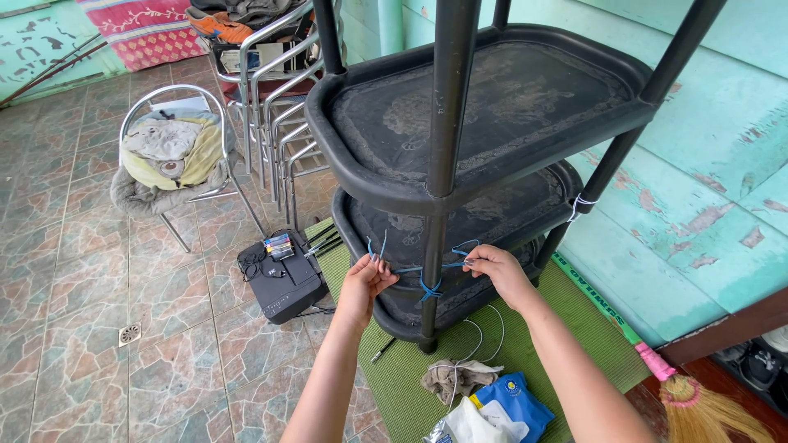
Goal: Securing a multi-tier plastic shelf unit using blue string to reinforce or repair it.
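Both hands work a blue cord point(427, 279) tied round the front post point(435, 246) of a black plastic rack point(492, 107). The knot sits on the post at the level of the lowest tier, just above the green mat point(410, 377).

The left hand point(365, 283), left of the post, has its grip closed on one cord end, which sticks up past the fingertips. The right hand point(497, 271), right of the post, pinches the other end, looped, between thumb and fingers. The cord runs roughly level from hand to hand, with the knot between them; its long axis lies crosswise to the upright post. The right hand looks slightly farther from the knot than the left.

A white tie point(581, 203) already binds the post to the right. Below the post lie a rag point(455, 379) and a blue packet point(513, 402); left of it is a black printer point(283, 283), and a broom point(698, 402) lies to the right.
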